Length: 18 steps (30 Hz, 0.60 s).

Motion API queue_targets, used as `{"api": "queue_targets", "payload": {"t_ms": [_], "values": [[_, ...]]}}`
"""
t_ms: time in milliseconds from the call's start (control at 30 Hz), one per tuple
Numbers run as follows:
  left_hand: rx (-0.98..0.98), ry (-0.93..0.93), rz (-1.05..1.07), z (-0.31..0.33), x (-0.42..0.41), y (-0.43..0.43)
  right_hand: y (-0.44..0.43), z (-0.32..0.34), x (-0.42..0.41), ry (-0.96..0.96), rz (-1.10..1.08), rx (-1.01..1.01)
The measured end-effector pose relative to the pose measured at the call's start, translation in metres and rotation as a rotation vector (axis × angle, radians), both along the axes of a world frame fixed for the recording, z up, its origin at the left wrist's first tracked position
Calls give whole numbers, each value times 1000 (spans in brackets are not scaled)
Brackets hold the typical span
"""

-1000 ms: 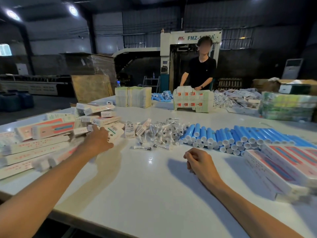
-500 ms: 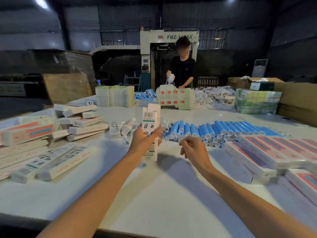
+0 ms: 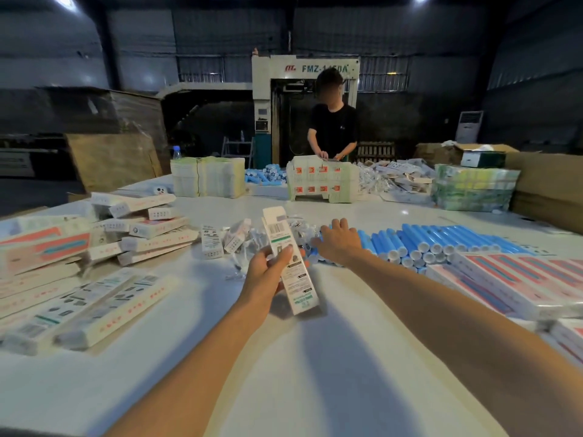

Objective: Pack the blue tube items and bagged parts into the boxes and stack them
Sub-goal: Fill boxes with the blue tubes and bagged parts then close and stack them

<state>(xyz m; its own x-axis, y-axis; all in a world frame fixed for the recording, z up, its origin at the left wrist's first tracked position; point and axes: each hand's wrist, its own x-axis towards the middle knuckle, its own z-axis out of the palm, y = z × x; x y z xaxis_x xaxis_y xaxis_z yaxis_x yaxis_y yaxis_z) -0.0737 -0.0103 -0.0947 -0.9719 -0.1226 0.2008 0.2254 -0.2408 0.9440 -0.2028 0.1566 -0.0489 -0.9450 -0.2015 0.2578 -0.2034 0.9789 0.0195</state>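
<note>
My left hand (image 3: 266, 272) grips a long white printed box (image 3: 288, 260), held almost upright with its top flap open above the white table (image 3: 315, 357). My right hand (image 3: 339, 241) reaches forward, fingers spread, onto the left end of a row of blue tubes (image 3: 441, 242) with white caps. A heap of clear bagged parts (image 3: 252, 238) lies just beyond the box, partly hidden by it. Whether the right hand's fingers hold a tube is hidden.
Stacked white and pink boxes (image 3: 126, 228) crowd the table's left side, and flat pink-striped boxes (image 3: 520, 282) lie at the right. Across the table a person (image 3: 332, 130) handles a carton stack (image 3: 321, 184). Bundled packs (image 3: 473, 190) and cardboard sit at the far right.
My left hand left the box pile with one box and brought it to the middle. My right hand uncurled and reached forward onto the blue tubes.
</note>
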Motion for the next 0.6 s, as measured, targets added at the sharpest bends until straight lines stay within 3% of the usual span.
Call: {"api": "queue_targets", "payload": {"t_ms": [167, 333, 467, 600], "values": [[-32, 0, 8, 2, -1, -1, -10, -9, -6, 105, -74, 157], [-75, 24, -34, 4, 1, -2, -30, -4, 4, 63, -107, 275], [-105, 29, -44, 7, 4, -3, -35, -4, 19, 62, -204, 200], [-133, 30, -77, 7, 6, -6, -22, -7, 38, 89, -136, 72]]}}
